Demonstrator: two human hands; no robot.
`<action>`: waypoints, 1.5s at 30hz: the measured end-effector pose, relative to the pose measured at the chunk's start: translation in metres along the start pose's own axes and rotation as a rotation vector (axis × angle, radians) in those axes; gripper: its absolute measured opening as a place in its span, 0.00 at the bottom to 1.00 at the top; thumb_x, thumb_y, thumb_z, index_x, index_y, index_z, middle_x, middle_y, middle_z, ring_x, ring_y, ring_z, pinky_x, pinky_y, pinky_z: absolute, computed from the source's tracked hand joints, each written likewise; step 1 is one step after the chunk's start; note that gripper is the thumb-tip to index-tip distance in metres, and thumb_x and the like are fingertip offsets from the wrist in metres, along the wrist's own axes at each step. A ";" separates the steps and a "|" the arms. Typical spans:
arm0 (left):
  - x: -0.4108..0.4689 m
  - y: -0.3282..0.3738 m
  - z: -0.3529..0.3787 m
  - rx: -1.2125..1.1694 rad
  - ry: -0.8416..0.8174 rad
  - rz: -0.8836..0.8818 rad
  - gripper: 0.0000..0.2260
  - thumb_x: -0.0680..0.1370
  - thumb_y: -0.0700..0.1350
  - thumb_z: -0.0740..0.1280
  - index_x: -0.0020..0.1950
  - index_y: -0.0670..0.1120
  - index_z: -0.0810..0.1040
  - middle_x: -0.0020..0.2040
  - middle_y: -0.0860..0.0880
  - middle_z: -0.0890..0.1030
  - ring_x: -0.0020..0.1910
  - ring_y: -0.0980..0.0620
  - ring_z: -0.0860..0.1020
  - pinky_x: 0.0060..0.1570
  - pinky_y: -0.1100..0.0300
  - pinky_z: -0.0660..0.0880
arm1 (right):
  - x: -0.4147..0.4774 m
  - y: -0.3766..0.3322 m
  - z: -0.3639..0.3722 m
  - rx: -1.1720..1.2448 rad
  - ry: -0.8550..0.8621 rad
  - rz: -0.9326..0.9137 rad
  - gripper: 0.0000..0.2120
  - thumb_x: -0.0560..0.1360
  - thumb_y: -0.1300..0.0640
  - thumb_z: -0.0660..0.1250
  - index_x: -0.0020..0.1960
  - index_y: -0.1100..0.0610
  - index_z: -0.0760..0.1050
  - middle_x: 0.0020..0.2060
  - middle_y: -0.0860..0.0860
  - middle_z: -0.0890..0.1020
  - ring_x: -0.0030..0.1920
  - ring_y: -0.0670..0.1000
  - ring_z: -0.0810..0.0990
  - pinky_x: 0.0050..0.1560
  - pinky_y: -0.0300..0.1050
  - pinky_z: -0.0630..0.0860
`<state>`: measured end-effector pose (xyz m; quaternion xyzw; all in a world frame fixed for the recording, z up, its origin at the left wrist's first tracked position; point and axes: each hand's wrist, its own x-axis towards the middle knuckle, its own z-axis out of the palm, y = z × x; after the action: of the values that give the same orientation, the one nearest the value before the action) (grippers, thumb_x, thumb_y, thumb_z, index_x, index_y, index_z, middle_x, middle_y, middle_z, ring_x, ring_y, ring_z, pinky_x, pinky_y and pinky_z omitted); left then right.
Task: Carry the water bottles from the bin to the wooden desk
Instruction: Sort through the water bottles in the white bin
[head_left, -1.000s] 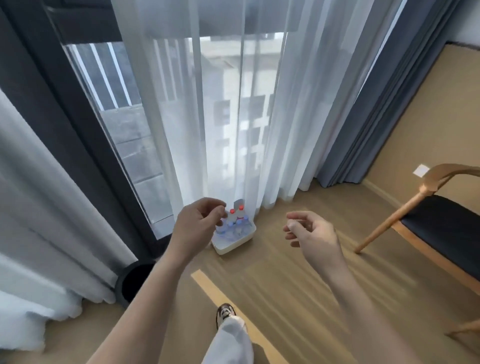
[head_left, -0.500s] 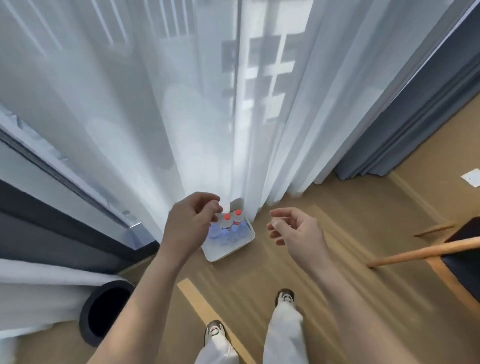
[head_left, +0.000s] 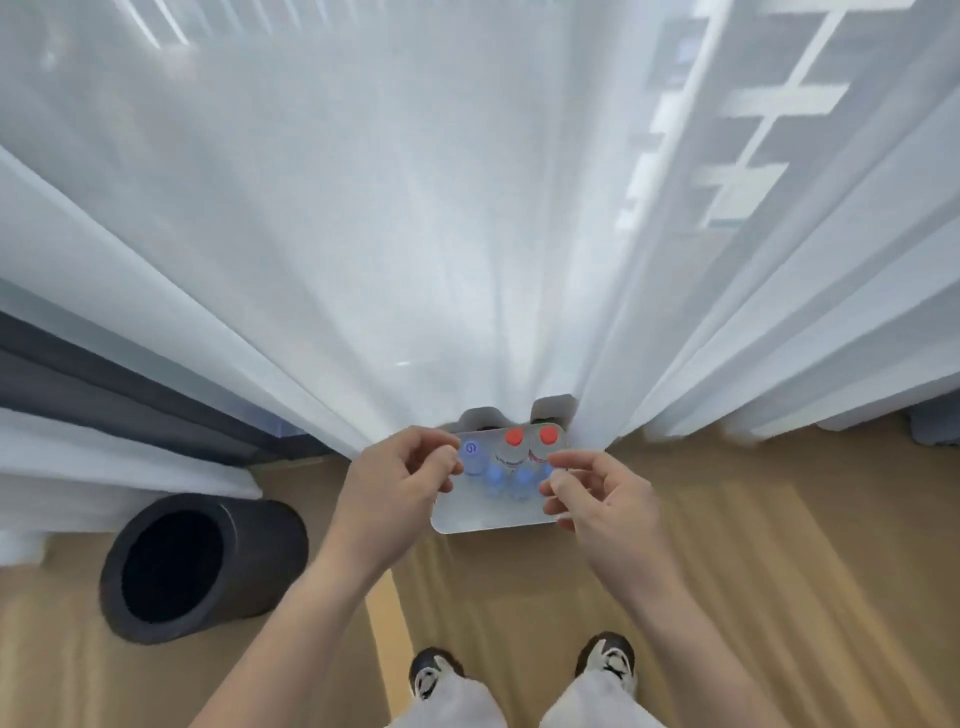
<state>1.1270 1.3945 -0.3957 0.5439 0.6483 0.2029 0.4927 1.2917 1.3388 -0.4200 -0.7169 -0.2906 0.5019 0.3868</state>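
Observation:
A white bin (head_left: 488, 519) stands on the wooden floor against the sheer curtain. It holds several upright water bottles: two with red caps (head_left: 514, 437) at the back, others with blue caps (head_left: 471, 450). My left hand (head_left: 400, 478) hovers above the bin's left side, fingers curled, holding nothing. Over the bin's right side is my right hand (head_left: 597, 493), its fingers loosely bent and also without anything in them. Neither hand touches a bottle. The wooden desk is out of view.
A dark cylindrical waste bin (head_left: 202, 566) stands on the floor to the left. White sheer curtains (head_left: 415, 234) hang right behind the bin. My two shoes (head_left: 519, 670) are on the wooden floor just before it.
I have walked up to the bin and now look straight down on it. Both hands have come closer together above the bottles. The chair has left the view.

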 end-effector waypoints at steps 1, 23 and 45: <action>0.020 -0.023 0.016 0.009 0.011 0.005 0.07 0.76 0.42 0.64 0.43 0.52 0.79 0.39 0.52 0.84 0.35 0.58 0.80 0.39 0.65 0.76 | 0.023 0.024 0.006 -0.014 -0.015 0.000 0.08 0.74 0.61 0.64 0.45 0.50 0.79 0.35 0.49 0.84 0.34 0.45 0.81 0.45 0.49 0.79; 0.265 -0.304 0.176 0.762 0.067 0.124 0.14 0.75 0.48 0.65 0.60 0.48 0.73 0.54 0.44 0.79 0.54 0.44 0.75 0.45 0.56 0.69 | 0.237 0.236 0.066 -0.142 -0.259 -0.101 0.08 0.74 0.64 0.62 0.51 0.58 0.78 0.39 0.54 0.83 0.33 0.46 0.79 0.33 0.36 0.75; 0.163 -0.185 0.124 -0.248 0.054 0.197 0.14 0.79 0.52 0.57 0.55 0.51 0.80 0.52 0.53 0.83 0.51 0.56 0.81 0.47 0.62 0.79 | 0.226 0.200 0.056 0.416 -0.594 -0.272 0.32 0.53 0.35 0.73 0.52 0.53 0.80 0.45 0.53 0.85 0.47 0.55 0.84 0.51 0.56 0.79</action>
<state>1.1530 1.4477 -0.6648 0.5340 0.5750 0.3432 0.5161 1.3183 1.4289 -0.7125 -0.4015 -0.3741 0.6801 0.4860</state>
